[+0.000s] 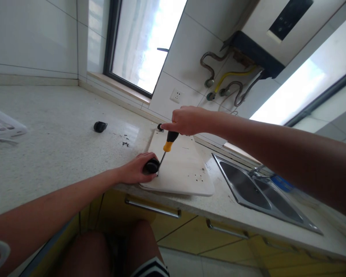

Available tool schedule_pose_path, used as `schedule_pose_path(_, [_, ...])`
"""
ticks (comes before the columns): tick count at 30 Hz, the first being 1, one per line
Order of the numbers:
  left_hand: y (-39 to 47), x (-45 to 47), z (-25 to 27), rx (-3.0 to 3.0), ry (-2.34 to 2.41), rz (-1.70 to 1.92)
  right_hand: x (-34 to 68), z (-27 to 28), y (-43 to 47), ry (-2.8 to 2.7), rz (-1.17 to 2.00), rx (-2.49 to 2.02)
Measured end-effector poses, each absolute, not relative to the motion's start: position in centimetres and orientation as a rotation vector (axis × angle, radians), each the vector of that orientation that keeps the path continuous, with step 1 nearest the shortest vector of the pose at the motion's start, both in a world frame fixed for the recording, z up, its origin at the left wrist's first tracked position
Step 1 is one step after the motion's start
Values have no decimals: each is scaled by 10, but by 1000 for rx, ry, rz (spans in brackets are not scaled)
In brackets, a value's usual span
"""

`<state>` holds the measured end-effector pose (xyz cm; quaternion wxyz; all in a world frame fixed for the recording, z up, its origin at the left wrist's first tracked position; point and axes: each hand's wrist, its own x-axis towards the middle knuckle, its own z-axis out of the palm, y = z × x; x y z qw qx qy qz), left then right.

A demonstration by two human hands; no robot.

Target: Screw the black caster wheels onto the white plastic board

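Note:
My left hand [136,168] grips a black caster wheel [152,166] at the near left corner of a white board [178,165] lying on the countertop. In my right hand [187,120] is a screwdriver [167,146] with a black and yellow handle. Its shaft slants down to the caster's base; the tip's exact contact is hard to make out. Another black caster [160,127] sits at the board's far left corner, beside my right fingers. Small holes show on the board's right part. A loose black caster [99,126] and several small dark screws [125,144] lie to the left.
A steel sink [237,197] with a faucet [258,171] is set in the counter to the right. At the far left lies a white plastic item [5,123]. Drawer handles [152,208] line the cabinet front. A water heater [276,34] with hoses hangs above.

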<state>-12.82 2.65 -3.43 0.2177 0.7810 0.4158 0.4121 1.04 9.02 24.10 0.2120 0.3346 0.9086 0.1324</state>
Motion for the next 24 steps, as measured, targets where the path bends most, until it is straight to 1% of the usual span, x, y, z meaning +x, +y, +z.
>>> schedule_pose_path(2, [28,-128,-37,2169,1144,1154,8,241,88,2542,415,927])
schedule_pose_path(5, [29,-128,-39,2176,1133,1168,5,240,87,2516,338,896])
schedule_pose_path(10, [29,-128,-39,2175,1132,1182,5,238,92,2545,386,999])
schedule_pose_path(14, [29,-128,-38,2177,1116,1180,5,240,97,2536,225,954])
schedule_pose_path(19, [30,-128,-38,2169,1112,1177,2,241,100,2529,259,1077])
schedule_pose_path(22, [31,-129,-37,2171,1103,1174,-1,242,101,2501,164,1021])
schedule_pose_path(24, [31,-129,-37,2170,1101,1178,-3,242,102,2520,178,1011])
